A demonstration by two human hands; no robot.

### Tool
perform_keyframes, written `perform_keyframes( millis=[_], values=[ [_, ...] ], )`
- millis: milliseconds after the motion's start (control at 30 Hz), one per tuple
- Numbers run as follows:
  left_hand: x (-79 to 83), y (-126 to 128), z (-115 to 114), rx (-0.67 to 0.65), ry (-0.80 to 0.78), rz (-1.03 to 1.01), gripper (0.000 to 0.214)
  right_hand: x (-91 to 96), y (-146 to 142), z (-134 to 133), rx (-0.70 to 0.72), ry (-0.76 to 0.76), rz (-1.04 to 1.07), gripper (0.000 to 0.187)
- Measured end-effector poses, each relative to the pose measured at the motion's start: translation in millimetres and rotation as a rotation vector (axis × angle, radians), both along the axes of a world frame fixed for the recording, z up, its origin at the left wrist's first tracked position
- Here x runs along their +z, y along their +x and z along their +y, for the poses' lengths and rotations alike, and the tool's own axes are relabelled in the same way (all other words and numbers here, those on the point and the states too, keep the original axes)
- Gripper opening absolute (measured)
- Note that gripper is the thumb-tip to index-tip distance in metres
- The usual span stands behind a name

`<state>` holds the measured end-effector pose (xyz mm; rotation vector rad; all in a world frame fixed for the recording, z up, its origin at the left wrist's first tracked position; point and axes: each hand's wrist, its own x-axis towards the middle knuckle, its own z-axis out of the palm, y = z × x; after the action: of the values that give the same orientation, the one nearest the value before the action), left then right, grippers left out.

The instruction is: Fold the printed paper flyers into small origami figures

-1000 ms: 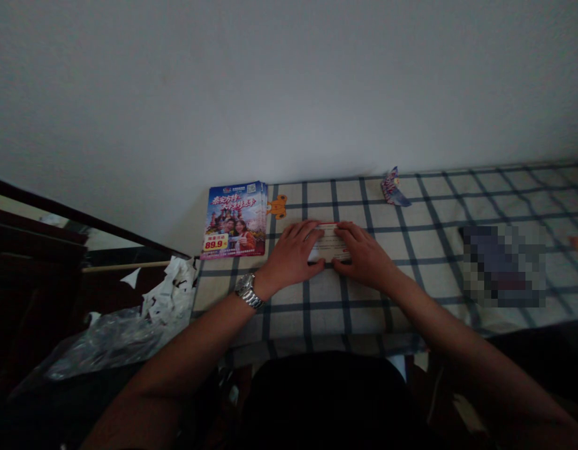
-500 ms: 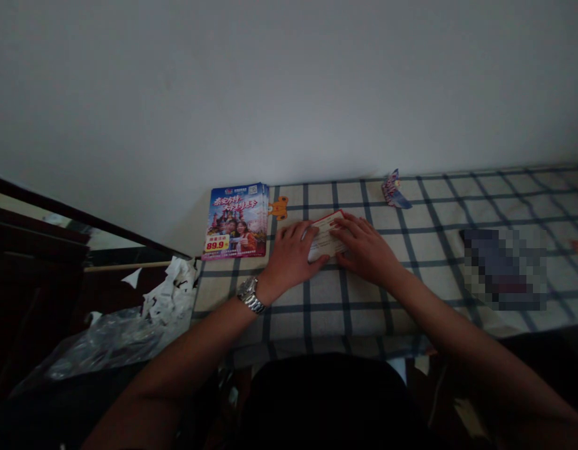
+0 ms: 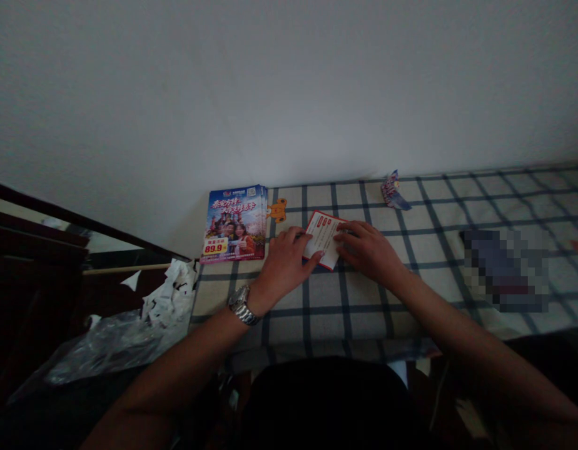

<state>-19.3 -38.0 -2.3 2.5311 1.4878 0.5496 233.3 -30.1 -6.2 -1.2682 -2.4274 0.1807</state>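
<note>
A small red-bordered leaflet [image 3: 325,242], white with printed text, lies tilted on the checked cloth between my hands. My left hand [image 3: 289,259] grips its left edge, thumb at the lower side and fingers near the upper side. On the opposite edge, the bent fingers of my right hand [image 3: 366,251] hold the paper and hide part of it. Left of my hands rests a stack of colourful flyers [image 3: 235,222] with a castle picture and "89.9" on top. A small folded paper figure [image 3: 393,190] in matching print stands near the wall, beyond my right hand.
A checked tablecloth [image 3: 289,322] covers the table, which meets a plain wall [image 3: 317,94]. A pixelated dark object [image 3: 500,269] lies at the right. Past the table's left edge are torn white paper scraps [image 3: 169,297] and a clear plastic bag [image 3: 111,344].
The leaflet has turned on the cloth and shows more of its red-bordered printed side. My left hand has shifted slightly left and toward me; my right hand has moved slightly right.
</note>
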Motion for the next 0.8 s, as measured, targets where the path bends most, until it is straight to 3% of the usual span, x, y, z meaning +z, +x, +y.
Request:
perform_keyframes(
  millis=[267, 567, 800],
  values=[
    [4.4, -3.3, 15.0, -0.112, 0.015, -0.018, 0.028, -4.7, 17.1, 11.7, 0.123, -0.028, 0.039, 0.029],
    [0.9, 5.3, 25.8, -0.319, -0.008, -0.019, 0.036, -5.9, 30.8, 20.4, 0.259, -0.086, 0.05, 0.029],
    [-5.7, 9.1, 21.6, -0.317, -0.02, 0.017, 0.041, -10.1, 31.6, 17.2, 0.252, -0.075, 0.087, 0.029]
  ],
)
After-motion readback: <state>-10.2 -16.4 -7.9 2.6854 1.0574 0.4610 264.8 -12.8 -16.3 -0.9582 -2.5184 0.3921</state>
